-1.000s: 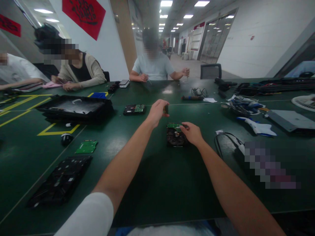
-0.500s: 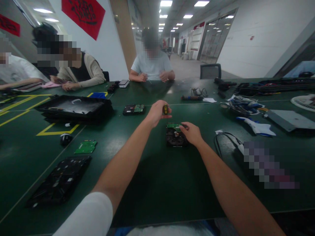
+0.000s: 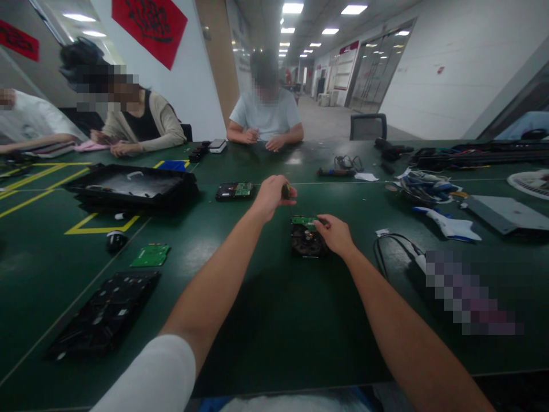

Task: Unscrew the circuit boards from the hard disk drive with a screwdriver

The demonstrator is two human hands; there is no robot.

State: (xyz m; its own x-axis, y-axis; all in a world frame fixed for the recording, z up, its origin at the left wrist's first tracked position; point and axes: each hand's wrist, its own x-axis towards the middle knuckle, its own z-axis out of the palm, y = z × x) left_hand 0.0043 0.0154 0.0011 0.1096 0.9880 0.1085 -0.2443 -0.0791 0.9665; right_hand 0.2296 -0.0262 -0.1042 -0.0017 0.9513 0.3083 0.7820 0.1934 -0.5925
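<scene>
Left grip [image 3: 271,197] clasps a screwdriver [image 3: 285,191]; right grip [image 3: 336,233], half-curled, touches a hard drive [image 3: 305,245].

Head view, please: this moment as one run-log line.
Left hand: holds screwdriver-like tool near hard drive, tip contact unclear | Right hand: touches right side of hard drive | Table: loose green board

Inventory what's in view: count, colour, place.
Hard drives: two, black with green boards, central
Screwdriver: one, yellow and black, centre
Loose circuit board: one, green, left
Flat panel: one, black, lower left
Tray: one, black, left
Gloves: count unclear, white and blue, right
Metal box: one, grey, right
Table: one, green, foreground
Paper signs: two, red, upper left
Coworkers: at least three, white, beige, blue tops, around table
Left hand: one, bare, on screwdriver
Right hand: one, bare, on hard drive
</scene>
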